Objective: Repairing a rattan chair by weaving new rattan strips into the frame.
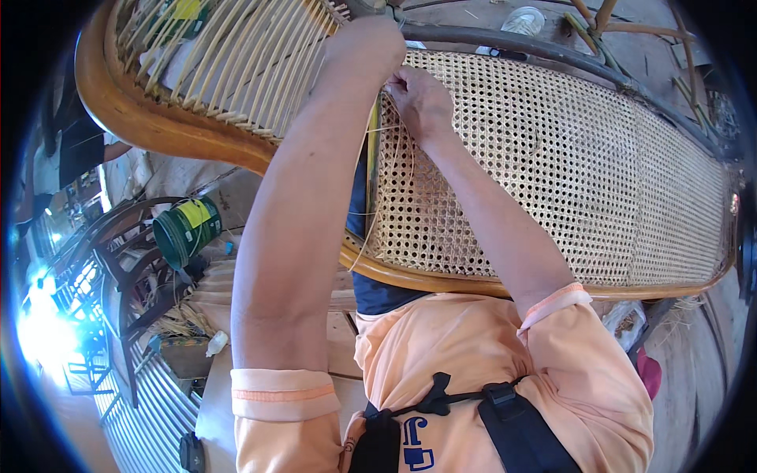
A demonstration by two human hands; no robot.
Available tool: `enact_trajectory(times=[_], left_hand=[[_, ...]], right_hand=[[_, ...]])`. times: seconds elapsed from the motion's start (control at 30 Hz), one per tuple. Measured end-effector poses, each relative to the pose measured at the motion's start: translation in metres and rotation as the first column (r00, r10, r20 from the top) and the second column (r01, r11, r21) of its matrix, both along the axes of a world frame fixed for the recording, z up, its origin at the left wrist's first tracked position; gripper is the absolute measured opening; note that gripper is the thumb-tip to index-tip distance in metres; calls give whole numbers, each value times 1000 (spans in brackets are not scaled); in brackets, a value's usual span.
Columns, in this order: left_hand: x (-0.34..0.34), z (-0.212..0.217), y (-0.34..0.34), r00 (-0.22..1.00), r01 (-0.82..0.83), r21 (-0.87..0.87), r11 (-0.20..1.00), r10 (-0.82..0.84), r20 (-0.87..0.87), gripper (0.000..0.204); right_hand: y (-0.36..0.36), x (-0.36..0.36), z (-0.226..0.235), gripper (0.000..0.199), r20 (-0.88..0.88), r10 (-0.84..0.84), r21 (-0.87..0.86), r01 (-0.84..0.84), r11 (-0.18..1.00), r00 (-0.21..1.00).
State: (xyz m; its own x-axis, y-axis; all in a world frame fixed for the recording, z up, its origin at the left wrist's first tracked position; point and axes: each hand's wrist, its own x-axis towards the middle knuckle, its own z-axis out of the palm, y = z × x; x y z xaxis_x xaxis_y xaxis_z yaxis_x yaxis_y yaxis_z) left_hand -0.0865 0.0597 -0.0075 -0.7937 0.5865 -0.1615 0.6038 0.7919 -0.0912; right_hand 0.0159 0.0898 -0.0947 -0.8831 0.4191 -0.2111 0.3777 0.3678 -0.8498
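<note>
A cane-woven panel [536, 165] in a curved wooden chair frame [449, 283] lies across in front of me. My left hand [369, 47] reaches to the far corner of the weave, bent at the wrist; its fingers are hidden. Close beside it, my right hand [423, 102] has thumb and fingers pinched together at the panel's left edge, on what looks like a thin cane strand. Loose cane strands [369, 217] hang down along that edge, below the hands. Left of my left forearm, a part of the frame carries parallel strands [229, 63] with gaps between them.
A dark green bucket [183, 236] with a yellow label stands at the left, near dark chair frames [126, 296]. Cane scraps [189, 322] lie beyond my left arm. A dark rail [520, 39] runs along the panel's far side. Wooden poles [603, 20] stand at far right.
</note>
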Motion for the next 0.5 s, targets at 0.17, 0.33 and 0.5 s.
enact_trajectory(times=[0.17, 0.33, 0.5], left_hand=[[5, -9, 0, 920, -77, -418, 905, 227, 321, 37], [7, -21, -6, 924, -122, -447, 886, 265, 275, 24], [6, -16, -6, 919, -55, -453, 890, 222, 325, 17]], right_hand=[[-8, 5, -6, 15, -65, -71, 127, 79, 989, 995], [-4, 9, -2, 14, -68, -15, 143, 24, 989, 998], [0, 8, -11, 16, -87, -19, 60, 24, 998, 996]])
